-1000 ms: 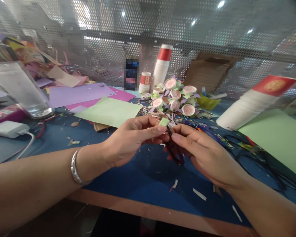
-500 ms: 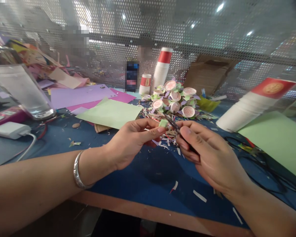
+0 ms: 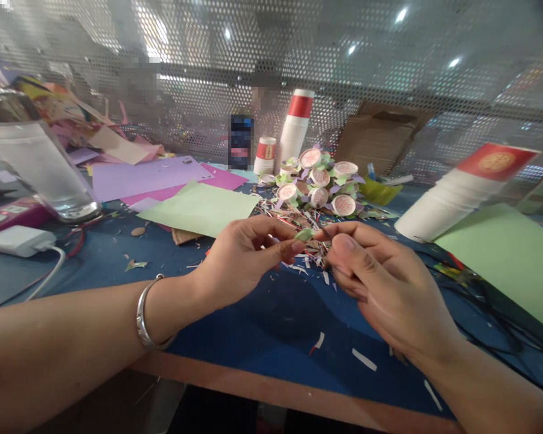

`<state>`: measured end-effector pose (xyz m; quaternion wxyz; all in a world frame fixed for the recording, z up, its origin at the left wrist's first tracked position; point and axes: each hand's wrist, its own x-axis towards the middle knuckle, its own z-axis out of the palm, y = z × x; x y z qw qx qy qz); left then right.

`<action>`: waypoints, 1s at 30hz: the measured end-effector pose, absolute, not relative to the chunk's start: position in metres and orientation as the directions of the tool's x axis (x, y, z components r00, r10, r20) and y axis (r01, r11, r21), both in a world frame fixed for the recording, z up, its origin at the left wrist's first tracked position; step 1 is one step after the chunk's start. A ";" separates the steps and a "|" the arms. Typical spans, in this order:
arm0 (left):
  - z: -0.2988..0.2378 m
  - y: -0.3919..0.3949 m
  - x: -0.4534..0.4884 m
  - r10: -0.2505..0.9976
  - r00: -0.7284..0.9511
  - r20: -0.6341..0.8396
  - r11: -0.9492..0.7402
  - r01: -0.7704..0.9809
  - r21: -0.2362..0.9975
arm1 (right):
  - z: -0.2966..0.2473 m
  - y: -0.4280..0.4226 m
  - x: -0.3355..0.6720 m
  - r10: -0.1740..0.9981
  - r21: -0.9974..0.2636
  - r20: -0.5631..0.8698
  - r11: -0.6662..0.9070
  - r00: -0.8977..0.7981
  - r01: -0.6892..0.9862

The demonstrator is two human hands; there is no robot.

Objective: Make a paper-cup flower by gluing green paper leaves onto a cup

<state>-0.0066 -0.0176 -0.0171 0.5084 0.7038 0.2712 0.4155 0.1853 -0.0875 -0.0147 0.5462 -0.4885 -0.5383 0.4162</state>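
My left hand [image 3: 260,250], wearing a silver bangle, pinches a small folded piece of light green paper [image 3: 304,234] between thumb and fingertips. Close beside it on the right, my right hand [image 3: 373,265] is closed around a dark, slim metal tool [image 3: 327,232]. Only a little of the tool shows between the fingers, and its kind cannot be made out. My right index fingertip is at the green paper's edge. Behind both hands lie many paper scraps [image 3: 301,265] and a heap of cut cup pieces [image 3: 319,178] with green and purple paper bits.
A light green sheet [image 3: 199,205] and a purple sheet [image 3: 149,175] lie left of centre. A clear glass [image 3: 49,169] stands far left, near a white charger [image 3: 20,239]. Stacked paper cups [image 3: 461,193] lean at right, above black cables [image 3: 489,313]. A perforated panel [image 3: 199,72] closes the back.
The dark tool's tip, plainly visible before beside the green paper, is now mostly hidden. My right index finger has come to the paper, which has turned and looks flatter.
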 end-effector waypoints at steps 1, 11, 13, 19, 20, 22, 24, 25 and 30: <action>-0.017 -0.018 -0.007 0.796 0.494 0.350 -0.401 -0.004 0.916 | -0.014 -0.087 0.185 0.981 -0.984 0.177 0.174 0.075 0.048; -0.014 -0.023 -0.014 0.455 0.538 0.709 -0.862 0.066 0.503 | -0.011 -0.086 0.181 0.995 -0.995 0.090 0.091 0.034 -0.033; -0.014 -0.023 -0.015 0.443 0.554 0.705 -0.873 0.086 0.480 | -0.011 -0.086 0.182 0.997 -0.996 0.079 0.079 0.010 -0.032; -0.013 -0.019 -0.018 0.412 0.609 0.678 -0.887 0.095 0.453 | -0.008 -0.087 0.183 0.997 -0.998 0.065 0.064 -0.030 -0.010; -0.013 -0.018 -0.018 0.379 0.622 0.685 -0.901 0.080 0.426 | -0.008 -0.088 0.183 0.998 -0.998 0.057 0.056 -0.029 -0.006; -0.012 -0.016 -0.020 0.299 0.638 0.710 -0.937 0.055 0.346 | -0.007 -0.088 0.184 0.999 -0.999 0.043 0.043 -0.025 0.002; -0.010 -0.014 -0.022 0.226 0.652 0.724 -0.965 0.051 0.256 | -0.007 -0.088 0.184 0.999 -0.999 0.043 0.044 -0.026 0.015; -0.009 -0.013 -0.023 0.203 0.660 0.724 -0.974 0.060 0.219 | -0.008 -0.088 0.184 0.998 -0.998 0.050 0.051 -0.028 0.025; -0.005 -0.016 -0.025 0.159 0.686 0.710 -0.987 0.117 0.109 | -0.011 -0.086 0.187 0.993 -0.984 0.116 0.119 -0.029 0.133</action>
